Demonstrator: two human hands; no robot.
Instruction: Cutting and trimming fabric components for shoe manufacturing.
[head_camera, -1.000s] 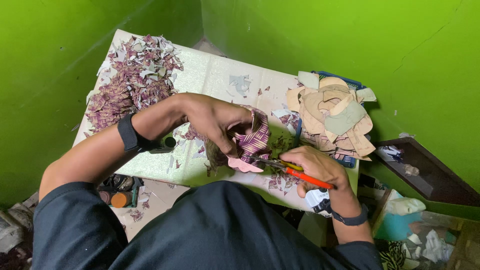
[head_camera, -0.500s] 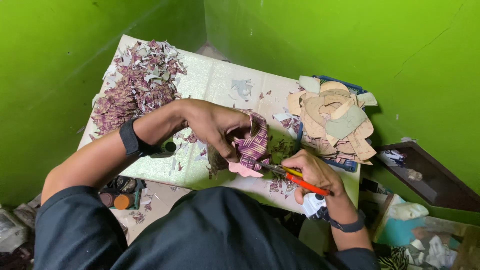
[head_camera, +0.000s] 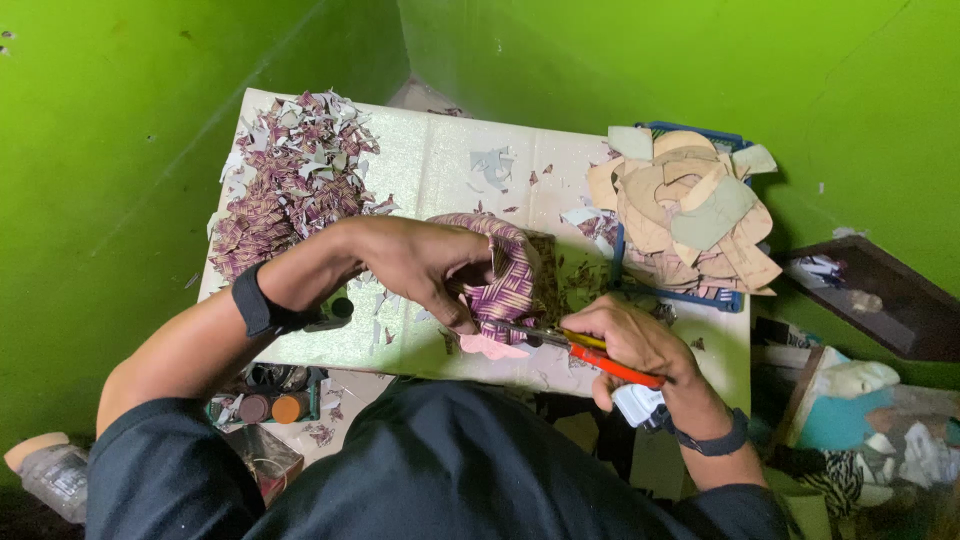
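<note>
A: Starting nearest, what's going on by the lap?

B: The right hand (head_camera: 640, 345) is gripping orange-handled scissors (head_camera: 585, 352), fingers curled tight round the handles. The blades are pointing left, towards the left hand (head_camera: 430, 265)

A: And that one?

B: It's pinching a woven purple piece (head_camera: 505, 275), thumb underneath, fingers wrapped over the top, holding it curved up off the table (head_camera: 440, 160). The piece is sitting just left of the scissors, with the blade tips meeting its lower edge beside a pink bit (head_camera: 490, 347). I can't tell how far the blades are parted

A: So which step is this?

B: I'd say trimming is under way, the scissors working round the edge while the left hand is feeding it. The next cut is probably calling for a small turn of the piece, keeping the thumb out of the blades' path

A: Further out?

B: Purple and grey scraps (head_camera: 285, 185) are lying heaped on the far left of the table, well away from both hands. On the far right, tan cut-outs (head_camera: 685, 205) are piling up in a blue tray (head_camera: 700, 132). Green walls (head_camera: 150, 100) are closing in behind it all
</note>
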